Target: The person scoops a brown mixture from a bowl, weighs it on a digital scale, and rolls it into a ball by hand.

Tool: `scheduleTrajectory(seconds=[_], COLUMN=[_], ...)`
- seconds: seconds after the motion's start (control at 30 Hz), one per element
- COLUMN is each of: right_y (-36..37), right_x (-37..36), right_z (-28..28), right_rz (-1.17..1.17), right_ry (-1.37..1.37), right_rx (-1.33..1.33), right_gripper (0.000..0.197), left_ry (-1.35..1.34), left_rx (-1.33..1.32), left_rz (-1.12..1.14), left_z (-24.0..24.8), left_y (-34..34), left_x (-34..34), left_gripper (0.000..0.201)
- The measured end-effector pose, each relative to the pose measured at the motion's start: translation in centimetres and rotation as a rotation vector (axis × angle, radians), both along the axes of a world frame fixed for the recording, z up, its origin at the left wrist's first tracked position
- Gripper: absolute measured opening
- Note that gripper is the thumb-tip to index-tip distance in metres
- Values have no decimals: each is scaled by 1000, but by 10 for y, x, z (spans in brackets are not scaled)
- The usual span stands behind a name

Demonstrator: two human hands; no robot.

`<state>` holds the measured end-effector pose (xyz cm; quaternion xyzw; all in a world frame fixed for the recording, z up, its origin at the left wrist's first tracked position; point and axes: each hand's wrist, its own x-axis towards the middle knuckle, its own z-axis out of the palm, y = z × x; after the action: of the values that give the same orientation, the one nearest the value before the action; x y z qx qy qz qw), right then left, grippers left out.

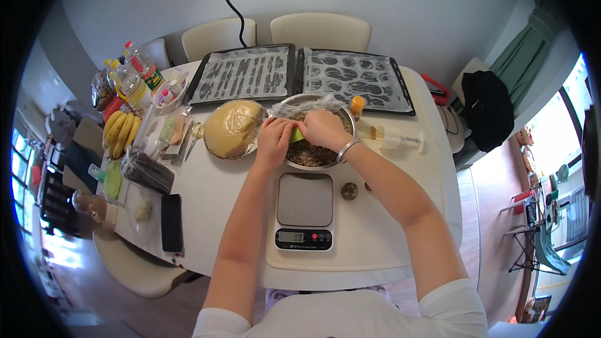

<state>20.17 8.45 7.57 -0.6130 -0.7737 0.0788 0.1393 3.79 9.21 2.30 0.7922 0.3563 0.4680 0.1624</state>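
Observation:
My left hand (276, 140) and my right hand (323, 128) meet over a metal bowl (352, 121). Between them is a flat bright green piece (296, 134), perhaps a scraper. The fingers of both hands close on it; its exact shape is mostly hidden. Dark, lumpy filling (311, 154) lies in the bowl, with crumpled clear film (300, 107) over its far side. A bracelet circles my right wrist. Nearer to me lies a kitchen scale (305, 200) with nothing on its plate. A round dark ball (349, 191) sits right of the scale, and another shows partly beside my right forearm.
Film-covered dough (235, 128) sits left of the bowl. Two lined baking trays (243, 75) (354, 78) lie behind. An orange-capped bottle (357, 106) and a clear plastic syringe-like tube (394, 139) are at right. Bananas (121, 133), oil bottles (130, 84), scissors (196, 133) and a black phone (171, 223) crowd the left.

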Motion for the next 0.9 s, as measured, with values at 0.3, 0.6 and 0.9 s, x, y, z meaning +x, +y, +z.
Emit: scheduleTrajectory(seconds=[0.3,0.6,0.9], right_y=[-3,1,-21], right_x=[-10,-7,-6], right_z=[2,7,-14], right_rz=[-125,-106,-75], right_ry=[133,229,234], right_rx=[-221,-357,-91], right_gripper=[34,35,45], left_ry=[31,-17,-30], left_rx=[-78,-53,-27], left_rz=[-63,-81,-37], left_z=[0,1,-1], left_y=[1,2,-1], left_x=[-9,-7,-8], left_gripper=[26,25,21])
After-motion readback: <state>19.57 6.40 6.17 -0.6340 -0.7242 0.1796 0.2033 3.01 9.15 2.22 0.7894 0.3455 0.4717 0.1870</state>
